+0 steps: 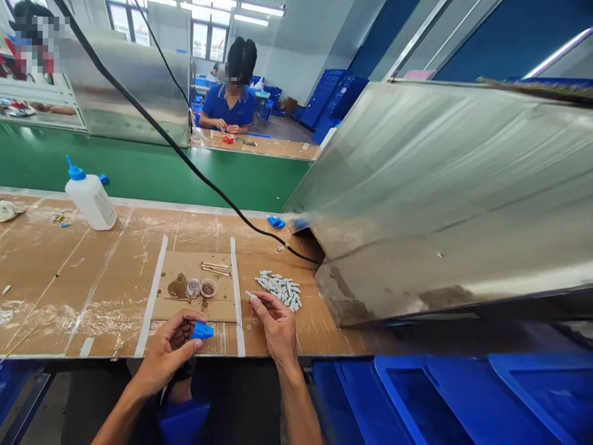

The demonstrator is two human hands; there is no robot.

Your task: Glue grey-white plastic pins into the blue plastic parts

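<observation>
Near the table's front edge, my left hand grips a small blue plastic part between thumb and fingers. To its right, my right hand pinches a small light-grey piece at its fingertips. Just beyond that hand lies a pile of similar grey pieces. Between and beyond the hands, a cardboard sheet is held by white tape strips. On it stand two small round cups, one clear and one with brown contents, beside several thin sticks and dark wet stains.
A white bottle with a blue nozzle stands at the left. A black cable crosses the view. A large metal panel rises on the right, above blue bins. Another person works across the green divider.
</observation>
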